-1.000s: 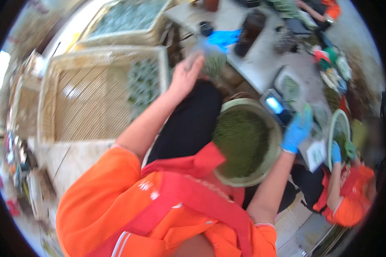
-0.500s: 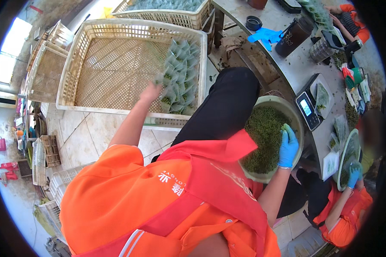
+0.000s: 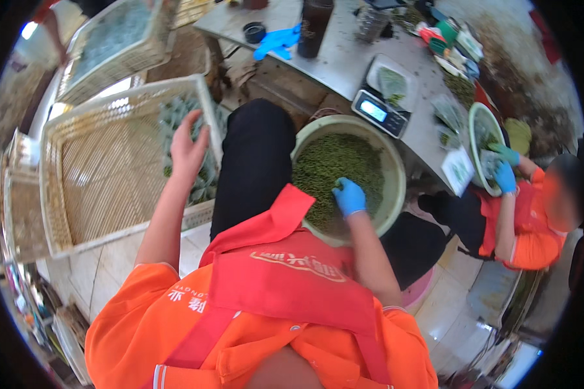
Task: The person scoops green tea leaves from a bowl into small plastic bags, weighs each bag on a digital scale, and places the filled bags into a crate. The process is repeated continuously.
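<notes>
My left hand (image 3: pixel 189 152), bare and with its fingers apart, is above the row of clear filled bags (image 3: pixel 204 178) at the right side of a cream plastic crate (image 3: pixel 52 201). Nothing shows in its grasp. My right hand (image 3: pixel 350 196), in a blue glove, is over a pale green basin (image 3: pixel 396 175) of small green berries (image 3: pixel 334 162) that look like peppercorns. Its fingers are curled together, and what they may hold is hidden. Beyond the basin stands a digital scale (image 3: pixel 381 115) with a clear bag of green berries (image 3: pixel 392 83) on its tray.
A metal table (image 3: pixel 331 65) carries a blue glove (image 3: pixel 278 43), a dark bottle (image 3: pixel 315 29) and a black lid (image 3: pixel 254 31). To the right a gloved co-worker (image 3: pixel 525 220) handles bags in another basin (image 3: pixel 479 129). Another crate of bags (image 3: pixel 143 55) stands far left.
The whole view has turned right. My left hand has shifted over the bags in the crate with its fingers spread. My right hand has moved nearer me in the basin, its fingers curling.
</notes>
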The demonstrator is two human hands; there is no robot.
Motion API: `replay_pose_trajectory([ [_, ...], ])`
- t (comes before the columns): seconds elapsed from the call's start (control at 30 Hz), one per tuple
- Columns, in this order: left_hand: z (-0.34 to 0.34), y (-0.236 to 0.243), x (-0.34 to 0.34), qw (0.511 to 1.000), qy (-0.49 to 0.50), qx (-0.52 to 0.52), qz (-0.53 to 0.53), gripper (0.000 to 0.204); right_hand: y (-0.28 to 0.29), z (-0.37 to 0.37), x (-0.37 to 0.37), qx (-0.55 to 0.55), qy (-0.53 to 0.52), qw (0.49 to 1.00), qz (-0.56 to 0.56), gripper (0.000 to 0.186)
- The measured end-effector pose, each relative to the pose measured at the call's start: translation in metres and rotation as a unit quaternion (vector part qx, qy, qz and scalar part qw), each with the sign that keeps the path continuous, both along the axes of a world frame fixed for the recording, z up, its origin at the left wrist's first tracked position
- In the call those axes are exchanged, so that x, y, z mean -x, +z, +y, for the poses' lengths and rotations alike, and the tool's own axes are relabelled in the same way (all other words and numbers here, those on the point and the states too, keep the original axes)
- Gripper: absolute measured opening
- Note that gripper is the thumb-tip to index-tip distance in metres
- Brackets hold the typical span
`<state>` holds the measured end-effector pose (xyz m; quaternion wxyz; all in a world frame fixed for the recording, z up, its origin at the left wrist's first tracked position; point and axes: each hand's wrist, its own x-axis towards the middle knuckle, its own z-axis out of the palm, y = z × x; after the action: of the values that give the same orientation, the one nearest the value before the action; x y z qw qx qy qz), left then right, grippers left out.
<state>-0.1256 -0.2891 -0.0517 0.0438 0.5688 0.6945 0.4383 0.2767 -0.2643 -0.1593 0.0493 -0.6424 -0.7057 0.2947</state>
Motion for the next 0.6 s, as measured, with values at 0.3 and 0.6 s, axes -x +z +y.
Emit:
replay_pose_trajectory([
  [0.3, 0.057, 0.0, -0.205, 0.846, -0.492, 0.204, -0.013, 0.03, 0.092, -0.003, 0.004, 0.071, -0.158, 0.869, 0.464, 0.013],
  [0.6, 0.064, -0.021, -0.213, 0.83, -0.516, 0.207, 0.034, 0.03, 0.149, 0.062, -0.008, -0.303, -0.156, 0.926, 0.162, 0.03],
])
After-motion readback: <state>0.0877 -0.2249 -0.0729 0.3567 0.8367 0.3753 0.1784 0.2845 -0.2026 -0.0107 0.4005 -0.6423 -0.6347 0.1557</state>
